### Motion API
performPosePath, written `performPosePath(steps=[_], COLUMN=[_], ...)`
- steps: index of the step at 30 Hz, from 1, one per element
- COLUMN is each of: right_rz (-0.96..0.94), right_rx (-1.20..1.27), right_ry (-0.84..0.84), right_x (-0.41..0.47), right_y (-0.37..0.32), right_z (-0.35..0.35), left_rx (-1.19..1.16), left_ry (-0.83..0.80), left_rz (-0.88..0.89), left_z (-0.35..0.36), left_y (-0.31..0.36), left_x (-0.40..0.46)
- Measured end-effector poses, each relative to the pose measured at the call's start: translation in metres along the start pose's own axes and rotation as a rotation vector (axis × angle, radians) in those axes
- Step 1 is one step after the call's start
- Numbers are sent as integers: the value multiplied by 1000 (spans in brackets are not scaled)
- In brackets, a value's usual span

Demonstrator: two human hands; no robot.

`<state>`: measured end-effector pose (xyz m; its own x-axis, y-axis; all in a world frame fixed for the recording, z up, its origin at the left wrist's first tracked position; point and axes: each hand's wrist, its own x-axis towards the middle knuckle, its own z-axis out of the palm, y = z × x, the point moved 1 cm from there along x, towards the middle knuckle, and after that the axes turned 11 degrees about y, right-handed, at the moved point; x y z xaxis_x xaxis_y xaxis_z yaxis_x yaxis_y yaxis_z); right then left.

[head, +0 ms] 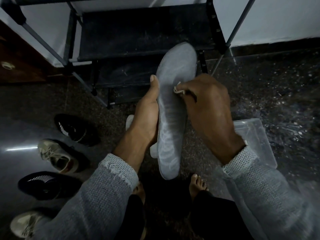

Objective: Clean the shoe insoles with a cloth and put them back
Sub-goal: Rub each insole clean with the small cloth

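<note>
Head camera is showing me the grey insole [170,108] held up between both hands, above the speckled floor [277,87] and in front of the dark shoe rack [131,35]. The left hand [147,116] is curling around its long edge near the middle, thumb lying along the side. The right hand [206,108] is pinching a small pale cloth [178,89] and is pressing it on the upper part of the insole.

I am judging the insole as light, thin and bendy foam with a slightly rough fabric face, so it is probably flexing if I am pushing hard near the toe. Holding at the waist, as now, is seeming the best place; a support behind the wiped area would help. The cloth is very small, easy to lose from the fingers.

For room: the rack edge is just behind the toe end, a clear plastic box [256,141] is lying near the right wrist, and four shoes [64,153] are standing in a row at the left. My bare feet are below. Open floor is at the right side.
</note>
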<state>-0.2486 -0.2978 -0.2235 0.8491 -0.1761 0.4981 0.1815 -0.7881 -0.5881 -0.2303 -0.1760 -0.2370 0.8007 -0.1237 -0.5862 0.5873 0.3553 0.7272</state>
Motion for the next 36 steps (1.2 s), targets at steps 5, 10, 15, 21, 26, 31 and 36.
performPosePath(steps=[5, 10, 15, 21, 26, 31, 36], right_rz=[-183, -132, -94, -284, -134, -223, -346], right_rx=[39, -3, 8, 46, 12, 31, 84], right_ry=[-81, -82, -5, -126, -67, -45, -113], right_x=[-7, -3, -2, -10, -4, -6, -8], right_y=[-18, -2, -8, -13, 4, -14, -14], right_z=[7, 3, 5, 9, 3, 5, 8], left_rx=[-83, -90, -105, -104, -80, -91, -113], left_ry=[-13, -10, -58, -21, -11, 10, 19], left_rz=[-29, -28, -50, -37, -41, -35, -41], left_z=[-1, -2, 1, -8, -7, -5, -8], left_y=[2, 2, -4, 1, -2, -4, 3], left_x=[-3, -1, 2, 3, 6, 5, 1])
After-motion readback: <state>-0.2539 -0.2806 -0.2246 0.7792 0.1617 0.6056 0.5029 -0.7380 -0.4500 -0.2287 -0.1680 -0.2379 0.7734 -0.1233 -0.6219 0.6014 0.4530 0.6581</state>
